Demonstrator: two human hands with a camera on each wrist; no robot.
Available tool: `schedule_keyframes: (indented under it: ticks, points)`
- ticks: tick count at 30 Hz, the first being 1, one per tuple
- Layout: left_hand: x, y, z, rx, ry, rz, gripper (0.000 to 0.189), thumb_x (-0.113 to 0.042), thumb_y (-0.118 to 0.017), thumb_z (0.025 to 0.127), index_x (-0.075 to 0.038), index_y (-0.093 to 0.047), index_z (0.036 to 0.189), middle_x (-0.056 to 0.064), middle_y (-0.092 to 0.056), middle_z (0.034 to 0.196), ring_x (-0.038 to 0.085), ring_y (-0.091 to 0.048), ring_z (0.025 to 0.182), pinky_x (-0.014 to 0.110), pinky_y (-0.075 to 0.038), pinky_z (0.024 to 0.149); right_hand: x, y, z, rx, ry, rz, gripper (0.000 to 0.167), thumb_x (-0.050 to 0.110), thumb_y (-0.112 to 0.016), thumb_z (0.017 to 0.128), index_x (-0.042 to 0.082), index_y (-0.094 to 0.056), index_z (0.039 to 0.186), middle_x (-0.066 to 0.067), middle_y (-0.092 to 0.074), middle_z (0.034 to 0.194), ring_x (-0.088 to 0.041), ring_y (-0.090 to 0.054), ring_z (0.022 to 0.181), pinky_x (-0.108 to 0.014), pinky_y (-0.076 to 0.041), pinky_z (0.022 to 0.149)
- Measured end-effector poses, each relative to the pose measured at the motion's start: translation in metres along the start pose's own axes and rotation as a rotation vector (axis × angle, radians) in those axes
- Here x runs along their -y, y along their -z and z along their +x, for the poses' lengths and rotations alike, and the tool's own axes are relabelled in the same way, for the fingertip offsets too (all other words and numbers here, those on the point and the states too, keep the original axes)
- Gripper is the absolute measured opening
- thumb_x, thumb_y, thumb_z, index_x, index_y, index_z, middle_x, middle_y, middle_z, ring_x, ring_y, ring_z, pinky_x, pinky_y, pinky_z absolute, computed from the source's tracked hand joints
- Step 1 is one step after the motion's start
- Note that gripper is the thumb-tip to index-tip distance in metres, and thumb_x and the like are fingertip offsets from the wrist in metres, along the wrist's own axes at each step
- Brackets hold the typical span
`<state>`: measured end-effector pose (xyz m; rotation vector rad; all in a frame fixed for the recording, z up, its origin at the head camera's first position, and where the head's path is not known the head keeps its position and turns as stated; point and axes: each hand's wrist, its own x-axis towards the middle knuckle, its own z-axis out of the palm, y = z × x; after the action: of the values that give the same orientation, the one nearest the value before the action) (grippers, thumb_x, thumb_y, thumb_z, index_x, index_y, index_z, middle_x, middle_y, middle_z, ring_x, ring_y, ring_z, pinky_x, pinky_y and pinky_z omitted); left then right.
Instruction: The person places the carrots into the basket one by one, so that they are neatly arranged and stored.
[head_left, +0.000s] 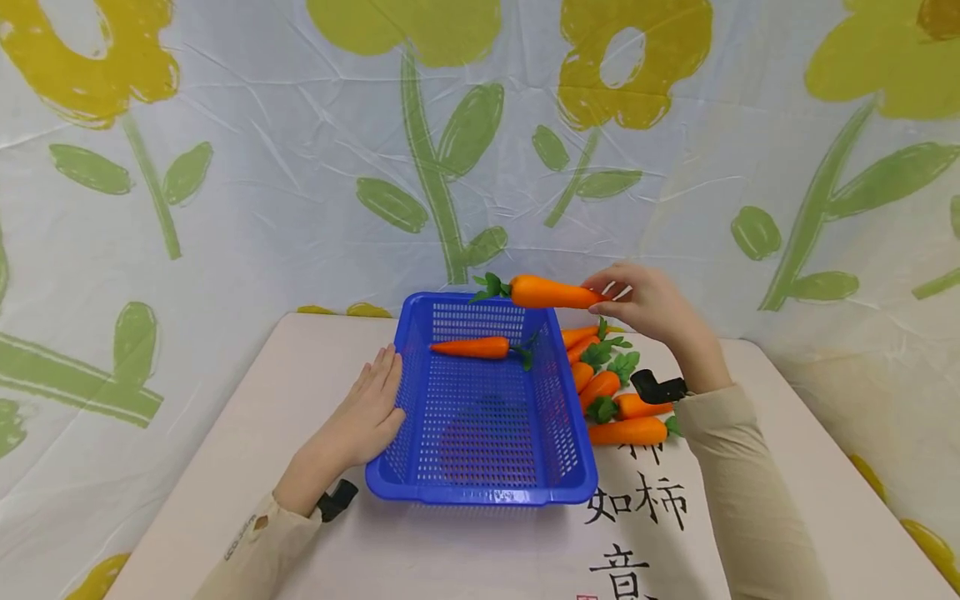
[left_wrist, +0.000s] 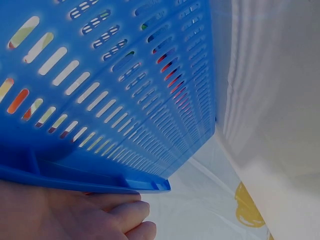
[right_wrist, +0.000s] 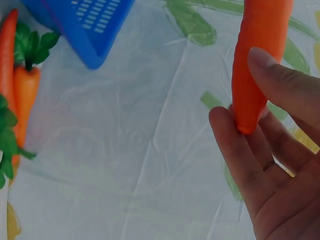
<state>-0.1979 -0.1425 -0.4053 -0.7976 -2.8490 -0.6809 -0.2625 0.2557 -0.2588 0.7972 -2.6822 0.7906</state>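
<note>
My right hand pinches a carrot by its tapered end, above the far right rim of a blue basket. The carrot lies level, its green leafy top pointing left. Thumb and fingers close on the tip of this carrot in the right wrist view. At the basket's left side, my left hand rests along the rim with its fingers extended. Seen from the left wrist, that hand touches the rim. Inside the basket, one carrot lies near the far wall.
Several carrots with leafy tops lie in a pile against the basket's right side. Under them is a white sheet with black brush characters on the table. A flower-printed cloth hangs behind.
</note>
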Motion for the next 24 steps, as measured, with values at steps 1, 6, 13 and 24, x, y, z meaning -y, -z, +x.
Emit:
schedule_keyframes:
  ticks: [1,6,13,24]
  points:
    - [0.0,0.0,0.0,-0.003,-0.002,0.002,0.071,-0.012,-0.044,0.095,0.015,-0.011,0.152,0.028,-0.001,0.162,0.039,0.001,0.15,0.056,-0.007,0.119,0.002,-0.002,0.004,0.0,0.0,0.002,0.024,0.003,-0.075,0.085,0.002,-0.073,0.109,-0.014,-0.07,0.103,-0.03,-0.065,0.091,-0.047,-0.055,0.081]
    - [0.001,0.001,-0.001,-0.005,-0.006,0.006,0.072,-0.013,-0.044,0.095,0.015,-0.011,0.152,0.028,-0.002,0.162,0.039,0.001,0.15,0.057,-0.007,0.119,0.013,-0.013,0.022,0.023,-0.041,-0.024,0.024,0.005,-0.074,0.086,0.003,-0.074,0.11,-0.015,-0.07,0.104,-0.032,-0.065,0.091,-0.047,-0.054,0.079]
    - [0.001,0.0,-0.001,-0.004,-0.004,0.008,0.071,-0.012,-0.045,0.095,0.015,-0.011,0.152,0.028,-0.002,0.162,0.039,0.001,0.15,0.057,-0.008,0.119,0.022,-0.042,0.046,0.092,-0.102,0.006,0.025,0.003,-0.073,0.085,0.002,-0.074,0.11,-0.017,-0.068,0.099,-0.032,-0.066,0.091,-0.045,-0.053,0.079]
    - [-0.001,0.001,-0.001,0.001,0.006,0.004,0.072,-0.012,-0.045,0.095,0.015,-0.011,0.152,0.028,-0.001,0.162,0.039,0.001,0.15,0.057,-0.007,0.119,0.016,-0.101,0.064,0.093,-0.155,-0.042,0.026,0.003,-0.08,0.076,0.001,-0.075,0.102,-0.014,-0.07,0.09,-0.031,-0.064,0.088,-0.042,-0.051,0.081]
